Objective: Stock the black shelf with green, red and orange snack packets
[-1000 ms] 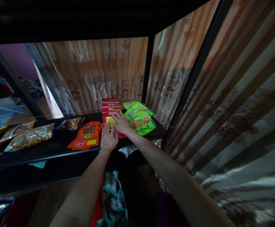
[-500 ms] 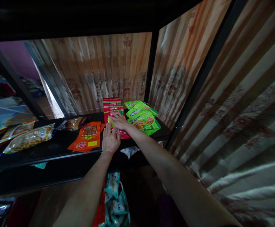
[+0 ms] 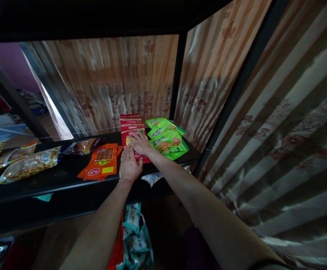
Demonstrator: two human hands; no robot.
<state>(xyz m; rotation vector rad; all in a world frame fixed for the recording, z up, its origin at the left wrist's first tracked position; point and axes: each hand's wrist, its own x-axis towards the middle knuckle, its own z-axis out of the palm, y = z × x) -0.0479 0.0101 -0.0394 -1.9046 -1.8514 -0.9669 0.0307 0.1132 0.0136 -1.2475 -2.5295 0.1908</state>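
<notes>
Several red snack packets (image 3: 131, 126) lie overlapped in a row on the black shelf. Across the front packet rests my right hand (image 3: 139, 144), palm down with its fingers stretched out. My left hand (image 3: 129, 165) lies flat at the left front edge of the same packet, fingers extended, partly covering it. Both hands hide much of that packet's face. To the right, green snack packets (image 3: 167, 139) are fanned in an overlapping stack, close to my right wrist. Orange snack packets (image 3: 103, 161) lie to the left of my left hand.
Farther left on the shelf (image 3: 67, 183) are a brown packet (image 3: 81, 146) and a clear bag of snacks (image 3: 29, 165). Below, a basket holds teal packets (image 3: 136, 240). A black post (image 3: 177, 82) stands at the back corner, with curtains (image 3: 95, 82) behind.
The view has shifted slightly, so the shelf and packets sit a little farther left. Both hands stay flat on the red packet, with hardly any movement.
</notes>
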